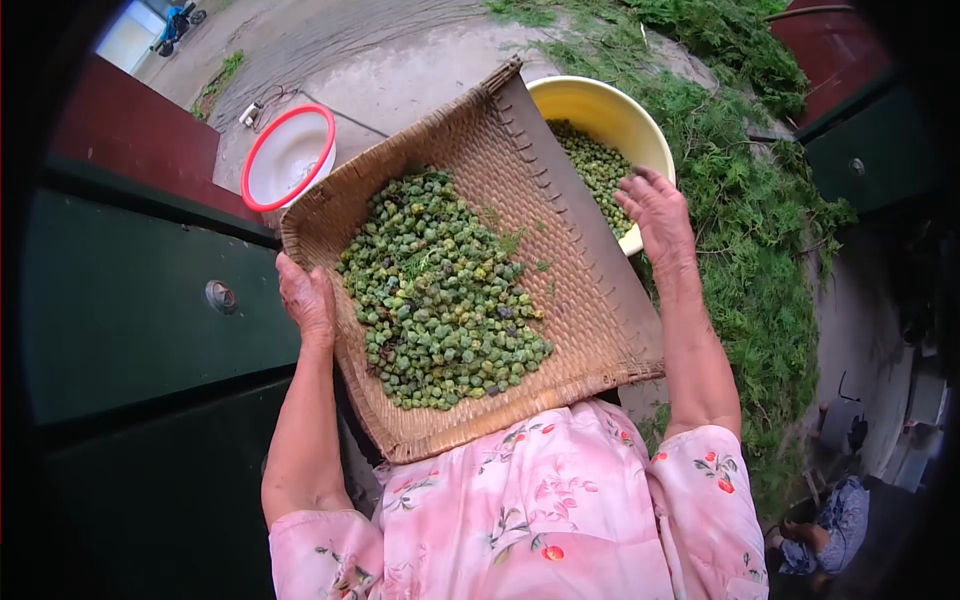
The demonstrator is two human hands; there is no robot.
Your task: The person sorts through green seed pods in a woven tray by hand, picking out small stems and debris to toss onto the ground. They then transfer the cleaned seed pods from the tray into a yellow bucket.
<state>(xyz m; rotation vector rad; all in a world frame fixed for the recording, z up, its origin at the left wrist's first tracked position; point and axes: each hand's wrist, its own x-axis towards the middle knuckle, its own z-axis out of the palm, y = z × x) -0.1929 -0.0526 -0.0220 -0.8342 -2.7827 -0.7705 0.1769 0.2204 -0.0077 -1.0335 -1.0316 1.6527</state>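
Note:
A woven winnowing tray (585, 290) rests against my lap, tilted, with a darker stitched strip along its right edge. A heap of small knobbly green seed cones (440, 290) fills its left part, with a few green sprigs among them. My left hand (306, 300) grips the tray's left edge, thumb over the rim. Beyond the tray's right edge stands a yellow basin (645, 130), part full of similar green cones (600, 175). My right hand (657, 215) is over the basin's near right rim, fingers apart and holding nothing visible. The tray hides part of the basin.
A white basin with a red rim (329, 150) stands behind the tray's left corner. Cut evergreen branches (750, 270) cover the ground at right. Dark green panels (150, 290) stand close on my left. Another person (835, 530) is at lower right.

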